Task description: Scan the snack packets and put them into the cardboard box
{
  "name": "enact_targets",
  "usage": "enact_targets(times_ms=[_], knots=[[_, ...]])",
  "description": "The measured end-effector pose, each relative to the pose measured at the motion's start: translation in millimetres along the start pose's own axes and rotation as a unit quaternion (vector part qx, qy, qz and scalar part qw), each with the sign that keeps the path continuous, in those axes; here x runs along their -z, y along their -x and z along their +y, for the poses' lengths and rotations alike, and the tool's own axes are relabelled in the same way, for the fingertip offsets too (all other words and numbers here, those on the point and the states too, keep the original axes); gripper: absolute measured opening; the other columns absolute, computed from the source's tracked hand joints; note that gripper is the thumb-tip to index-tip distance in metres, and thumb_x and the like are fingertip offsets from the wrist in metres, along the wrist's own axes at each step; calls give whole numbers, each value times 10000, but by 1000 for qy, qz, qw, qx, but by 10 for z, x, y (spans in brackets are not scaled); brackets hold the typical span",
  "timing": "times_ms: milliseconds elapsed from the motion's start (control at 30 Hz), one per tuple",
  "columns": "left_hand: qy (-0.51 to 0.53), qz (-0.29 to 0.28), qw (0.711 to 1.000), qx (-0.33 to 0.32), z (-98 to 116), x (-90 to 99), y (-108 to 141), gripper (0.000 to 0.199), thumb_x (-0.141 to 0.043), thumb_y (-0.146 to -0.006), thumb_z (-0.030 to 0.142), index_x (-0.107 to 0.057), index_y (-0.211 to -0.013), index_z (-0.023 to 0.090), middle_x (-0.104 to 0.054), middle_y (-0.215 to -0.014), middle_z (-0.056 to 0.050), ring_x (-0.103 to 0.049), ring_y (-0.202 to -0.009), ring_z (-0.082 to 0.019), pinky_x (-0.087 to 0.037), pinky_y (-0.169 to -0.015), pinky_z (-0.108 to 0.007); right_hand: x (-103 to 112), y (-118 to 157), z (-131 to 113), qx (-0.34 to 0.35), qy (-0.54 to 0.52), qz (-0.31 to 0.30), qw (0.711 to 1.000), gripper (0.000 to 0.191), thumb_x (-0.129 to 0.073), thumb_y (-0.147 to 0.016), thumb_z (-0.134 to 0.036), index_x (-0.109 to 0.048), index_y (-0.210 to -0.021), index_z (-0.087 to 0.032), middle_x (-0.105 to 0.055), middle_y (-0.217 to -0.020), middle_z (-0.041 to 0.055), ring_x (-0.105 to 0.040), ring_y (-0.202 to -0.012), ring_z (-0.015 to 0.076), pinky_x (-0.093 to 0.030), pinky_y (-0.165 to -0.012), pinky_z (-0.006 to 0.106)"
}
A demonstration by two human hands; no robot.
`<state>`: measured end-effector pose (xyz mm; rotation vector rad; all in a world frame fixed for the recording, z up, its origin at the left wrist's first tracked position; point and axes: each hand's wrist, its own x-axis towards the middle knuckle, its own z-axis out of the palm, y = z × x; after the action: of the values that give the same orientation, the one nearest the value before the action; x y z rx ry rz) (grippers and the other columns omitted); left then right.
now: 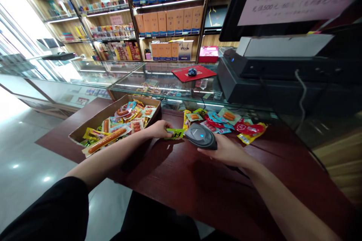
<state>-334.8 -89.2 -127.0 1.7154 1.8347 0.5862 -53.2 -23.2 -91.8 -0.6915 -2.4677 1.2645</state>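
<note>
My left hand (160, 129) pinches one end of a small green snack packet (175, 133) just above the brown table. In my right hand (226, 150) is a dark grey barcode scanner (201, 136) with a blue light on top, its front end close to the packet. To the left, a cardboard box (75, 131) holds many packaged sausages and snacks, one long sausage (107, 140) lying across its near side. Beyond the scanner lies a loose pile of snack packets, among them a red one (249, 128) and a pack of small sausages (228, 115).
Behind the table runs a glass display counter (158, 70) bearing a red mat (181, 74) with a computer mouse (192, 72). A dark cash register unit (234, 79) and a monitor (234, 11) stand at the right. Shelves of boxed goods (169, 22) line the back wall.
</note>
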Motion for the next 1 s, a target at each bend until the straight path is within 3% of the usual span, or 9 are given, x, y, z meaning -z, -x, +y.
enact_targets(times_ms=[133,267,500,667,867,1000], knots=[[168,22,986,10,12,11,-36,315,-776,-610,284,-655,-849,118,-688,-724,-23,-610,-628,-121,-441,-578,-204,-22,20,-13,4,-14,7,1000,440,-720,-748,-365,-627,-1138,-183,-699,-1121,84,-655,-1009,274,-514,-903,421],[280,5,960,29,47,18,-37,331,-818,-588,270,-630,-808,109,-710,-787,-58,-642,-671,-123,-490,-652,-234,-40,38,-23,8,-39,5,999,450,-715,-763,-353,-611,-1170,-193,-672,-1192,80,-629,-1080,274,-501,-938,409],[356,-23,933,44,34,20,-32,348,-842,-589,285,-641,-812,108,-725,-837,-70,-661,-724,-122,-506,-689,-237,-52,31,2,13,-64,-1,998,472,-712,-770,-357,-594,-1195,-185,-665,-1210,78,-625,-1097,263,-494,-957,395],[414,4,907,75,76,75,-10,433,-888,-516,273,-627,-820,109,-704,-766,-36,-650,-683,-104,-500,-651,-212,8,31,-33,7,-29,-5,1000,453,-720,-745,-372,-629,-1145,-180,-698,-1134,83,-654,-1028,277,-509,-932,419],[436,47,893,99,77,143,8,425,-893,-516,235,-614,-816,123,-658,-706,12,-593,-584,-61,-463,-550,-170,55,16,6,-2,-1,39,999,483,-747,-696,-359,-647,-1135,-183,-724,-1058,88,-670,-985,290,-511,-929,432],[479,40,871,99,69,148,8,379,-882,-547,214,-599,-780,120,-669,-765,-8,-623,-653,-79,-516,-615,-201,54,20,-6,-3,0,43,999,476,-739,-695,-372,-650,-1123,-183,-728,-1041,83,-673,-978,289,-518,-918,437]])
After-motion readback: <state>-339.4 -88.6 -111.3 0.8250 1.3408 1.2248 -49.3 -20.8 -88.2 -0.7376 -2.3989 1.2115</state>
